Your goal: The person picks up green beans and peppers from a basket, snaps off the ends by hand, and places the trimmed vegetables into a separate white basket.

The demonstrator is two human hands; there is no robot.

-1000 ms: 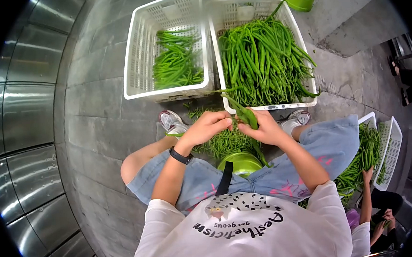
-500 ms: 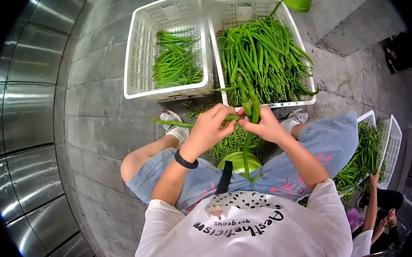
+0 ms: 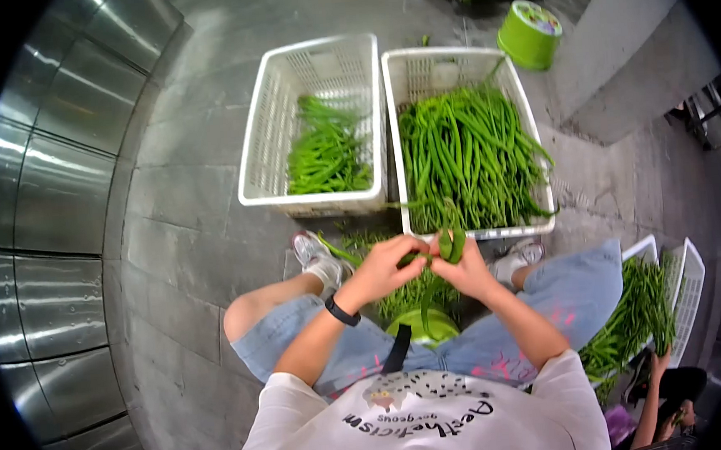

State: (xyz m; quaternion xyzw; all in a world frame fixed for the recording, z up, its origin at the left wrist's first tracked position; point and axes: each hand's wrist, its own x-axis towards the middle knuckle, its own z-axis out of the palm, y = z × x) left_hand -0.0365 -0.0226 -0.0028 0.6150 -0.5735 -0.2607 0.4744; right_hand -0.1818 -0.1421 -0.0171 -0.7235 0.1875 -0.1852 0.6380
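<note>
A person sits on a grey floor, seen from above. Both hands meet in front of the knees. The left hand (image 3: 386,267), with a dark band (image 3: 342,311) on its wrist, pinches one end of a long green pod (image 3: 450,245). The right hand (image 3: 466,269) is closed around a small bunch of the same pods, which hang down toward a green bowl (image 3: 422,328) between the legs. Green scraps (image 3: 403,293) lie on the floor between the shoes. Just beyond stand two white baskets side by side: the left basket (image 3: 257,161) is partly filled, and the right basket (image 3: 394,139) is heaped with pods. A green tub (image 3: 528,33) sits far right. At the near right, another person's hand (image 3: 659,363) reaches toward a third basket (image 3: 682,286) of pods.
</note>
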